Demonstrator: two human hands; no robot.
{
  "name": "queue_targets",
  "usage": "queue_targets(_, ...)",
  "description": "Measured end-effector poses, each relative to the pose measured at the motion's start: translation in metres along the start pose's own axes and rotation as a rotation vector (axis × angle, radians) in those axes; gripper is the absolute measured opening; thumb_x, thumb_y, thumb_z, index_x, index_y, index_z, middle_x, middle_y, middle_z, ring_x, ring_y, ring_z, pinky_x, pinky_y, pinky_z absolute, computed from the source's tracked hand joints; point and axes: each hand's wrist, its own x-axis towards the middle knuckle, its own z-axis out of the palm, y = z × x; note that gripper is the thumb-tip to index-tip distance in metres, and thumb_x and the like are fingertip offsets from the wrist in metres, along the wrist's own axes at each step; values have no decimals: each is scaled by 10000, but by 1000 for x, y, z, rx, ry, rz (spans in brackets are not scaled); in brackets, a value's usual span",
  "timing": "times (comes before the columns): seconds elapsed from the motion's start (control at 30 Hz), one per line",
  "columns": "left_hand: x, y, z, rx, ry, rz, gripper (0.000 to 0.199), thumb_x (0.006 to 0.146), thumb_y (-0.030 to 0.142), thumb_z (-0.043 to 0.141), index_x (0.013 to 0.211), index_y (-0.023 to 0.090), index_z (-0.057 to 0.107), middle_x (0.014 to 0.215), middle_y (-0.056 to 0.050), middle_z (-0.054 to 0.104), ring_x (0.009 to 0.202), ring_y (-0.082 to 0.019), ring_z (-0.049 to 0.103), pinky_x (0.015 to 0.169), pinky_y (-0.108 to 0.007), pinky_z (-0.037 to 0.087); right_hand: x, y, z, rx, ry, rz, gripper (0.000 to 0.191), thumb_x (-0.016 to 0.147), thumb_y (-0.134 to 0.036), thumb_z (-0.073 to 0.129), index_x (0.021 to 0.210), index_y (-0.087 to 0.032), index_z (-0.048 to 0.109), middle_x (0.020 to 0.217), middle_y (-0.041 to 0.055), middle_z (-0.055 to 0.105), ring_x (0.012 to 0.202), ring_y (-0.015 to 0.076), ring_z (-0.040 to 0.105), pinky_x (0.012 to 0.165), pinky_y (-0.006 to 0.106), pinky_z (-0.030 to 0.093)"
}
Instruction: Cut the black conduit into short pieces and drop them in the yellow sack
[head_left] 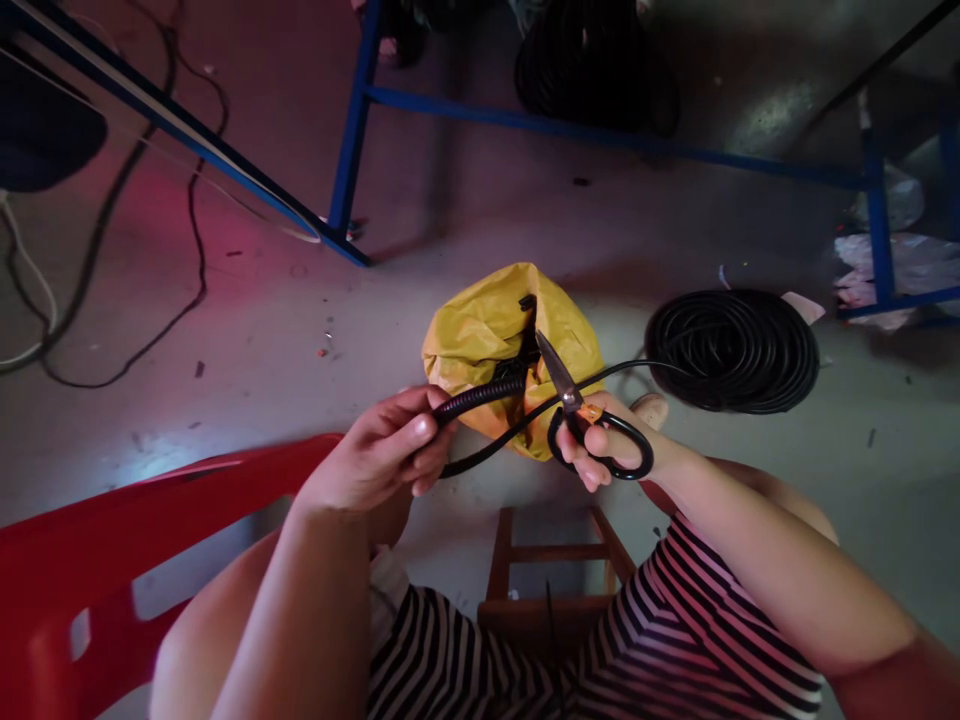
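Note:
My left hand (pixel 401 440) is closed around a black corrugated tube (pixel 484 394), whose free end points right over a yellow bag (pixel 480 335). In my right hand (pixel 600 440) is a pair of black-handled scissors (pixel 559 370), with the fingers through the loops. The blades point up and left and look closed together. A thinner black tubing (pixel 615 370) runs from a coil (pixel 731 350) on the right, past the scissors, to below my left hand. Dark pieces lie in the mouth of the yellow bag, too shadowed to make out.
A red plastic chair (pixel 187 500) stands at the left, and a small wooden stool (pixel 559 552) is between my legs. Blue metal frames (pixel 525 115) cross the far side. Cables (pixel 199 230) trail over the floor at left; crumpled plastic (pixel 900 265) lies at right.

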Motion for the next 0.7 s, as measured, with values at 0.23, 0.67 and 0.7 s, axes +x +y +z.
queue_targets(0.23, 5, 4, 32, 98, 303, 93, 312, 926, 484, 740, 940, 190, 639, 614, 55, 450, 498, -91, 410, 512, -230, 534, -5, -8, 17, -155, 264, 11, 530, 911, -691, 636, 772, -182, 585, 580, -30, 530, 565, 128, 525, 608, 279, 477)
queue_targets(0.67, -9, -20, 55, 547, 439, 181, 312, 1017, 437, 628, 1185, 177, 667, 853, -18, 592, 603, -90, 459, 531, -207, 440, -18, 14, 48, -282, 461, 88, 477, 797, -610, 766, 914, -200, 554, 865, 10, 519, 814, 176, 459, 728, 299, 365)
queue_targets(0.7, -8, -20, 54, 565, 434, 183, 306, 1018, 430, 626, 1183, 176, 671, 904, -33, 616, 609, -91, 472, 531, -209, 442, -17, 15, 47, -286, 446, 91, 482, 803, -617, 761, 921, -199, 554, 866, 11, 520, 821, 179, 461, 731, 300, 365)
